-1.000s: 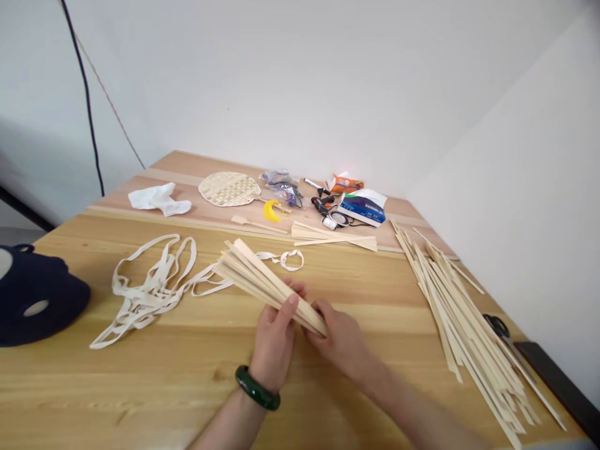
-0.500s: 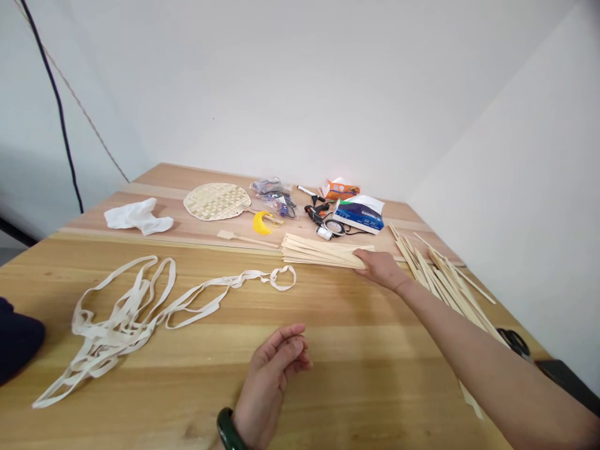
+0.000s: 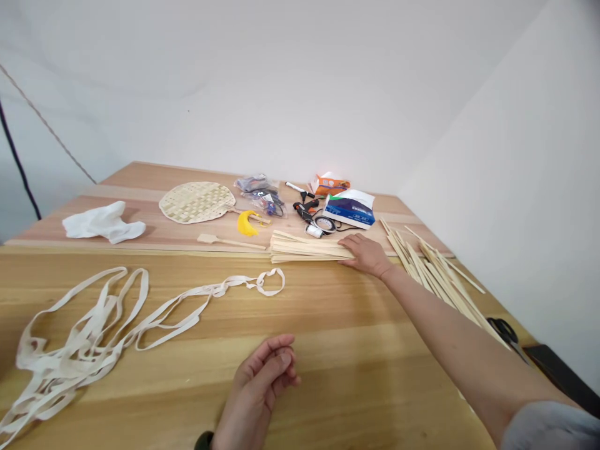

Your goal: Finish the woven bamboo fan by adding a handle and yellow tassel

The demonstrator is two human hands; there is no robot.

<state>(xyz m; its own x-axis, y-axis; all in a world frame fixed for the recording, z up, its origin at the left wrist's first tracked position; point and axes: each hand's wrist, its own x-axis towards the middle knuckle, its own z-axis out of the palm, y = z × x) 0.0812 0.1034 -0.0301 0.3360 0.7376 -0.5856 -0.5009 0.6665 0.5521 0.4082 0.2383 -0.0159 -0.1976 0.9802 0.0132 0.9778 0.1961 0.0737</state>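
My right hand [image 3: 366, 253] reaches far across the wooden table [image 3: 356, 350] and rests against the right end of a stack of pale bamboo strips [image 3: 304, 247], fingers curled onto it. My left hand [image 3: 262, 381] lies near the table's front edge, fingers loosely curled, palm up, holding nothing. A tangle of white cloth tape [image 3: 107, 325] sprawls to its left.
A long pile of loose bamboo strips [image 3: 435, 269] runs along the right side. At the back lie a woven fan [image 3: 194, 202], a white cloth [image 3: 100, 222], a yellow item [image 3: 246, 222], a thin wooden stick [image 3: 229, 241], plastic bags, a blue-white box [image 3: 349, 209] and an orange box. Scissors [image 3: 504, 329] lie far right.
The bundle of strips left both hands; my right hand carried it to the far stack and now rests on it. My left hand dropped back, empty. The view swung right.
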